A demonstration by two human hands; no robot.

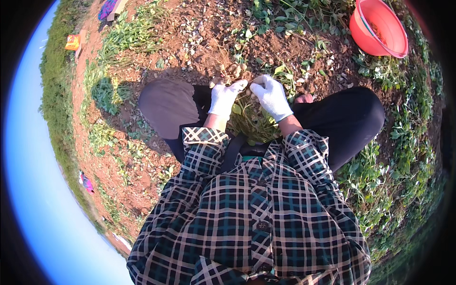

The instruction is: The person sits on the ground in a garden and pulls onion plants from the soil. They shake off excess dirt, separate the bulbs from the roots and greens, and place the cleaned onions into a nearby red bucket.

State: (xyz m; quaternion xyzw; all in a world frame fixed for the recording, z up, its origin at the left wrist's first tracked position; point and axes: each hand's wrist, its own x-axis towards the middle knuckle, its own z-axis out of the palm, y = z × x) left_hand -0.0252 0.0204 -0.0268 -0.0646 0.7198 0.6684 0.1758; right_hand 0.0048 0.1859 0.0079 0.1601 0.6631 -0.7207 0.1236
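Note:
My left hand [225, 97], in a white knit glove, is closed around part of a pulled-up plant at its root end, between my bent knees. Pale pods that look like peanuts [235, 70] hang with thin roots just beyond its fingers. My right hand [269, 93], gloved alike, is curled close beside it, with its fingertips at a pale pod [248, 92]; how firmly it grips cannot be made out. The leafy stems of the plant [251, 119] lie below, between my wrists.
A red plastic basin [379, 30] with some reddish-brown contents stands at the upper right. Green plants [409, 149] grow along the right. Uprooted plants [131, 34] lie on reddish soil at the upper left. An orange bag [72, 42] is farther off.

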